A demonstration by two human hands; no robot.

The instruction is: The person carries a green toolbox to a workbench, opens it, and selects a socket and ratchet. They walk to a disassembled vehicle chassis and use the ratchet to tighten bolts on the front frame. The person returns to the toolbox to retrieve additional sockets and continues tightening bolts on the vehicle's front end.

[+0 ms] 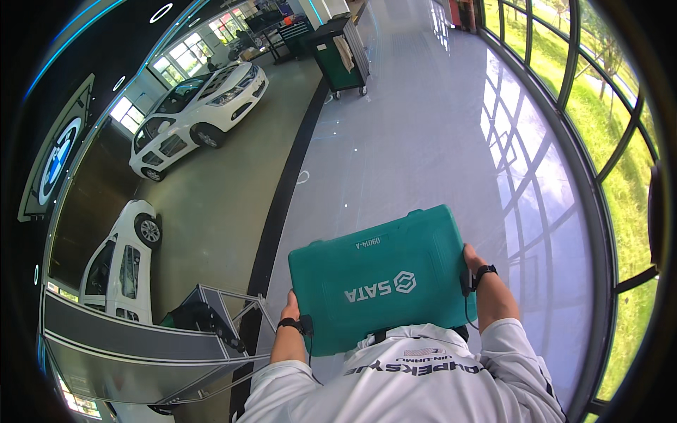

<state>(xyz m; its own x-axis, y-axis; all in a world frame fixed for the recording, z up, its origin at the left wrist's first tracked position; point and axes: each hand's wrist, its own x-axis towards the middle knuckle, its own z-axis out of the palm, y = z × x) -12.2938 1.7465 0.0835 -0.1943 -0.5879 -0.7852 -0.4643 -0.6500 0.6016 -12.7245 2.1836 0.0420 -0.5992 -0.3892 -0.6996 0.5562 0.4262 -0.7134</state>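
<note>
A flat green plastic tool case (377,271) with pale lettering is held level in front of my body. My left hand (291,308) grips its left edge, with the thumb showing and the other fingers hidden behind or below the case. At the right edge, my right hand (474,259) holds it the same way, its fingers mostly out of sight. Each wrist wears a black strap with a small device and a cable. The near edge of the case is close to my white shirt (423,363).
Ahead stands a wheeled tool cabinet (340,58) with a cloth on it. Two white cars, one farther off (197,106) and one nearer (127,264), are on the left. A metal-framed grey panel stand (141,345) is close by my left. Tall windows (599,106) line the right side.
</note>
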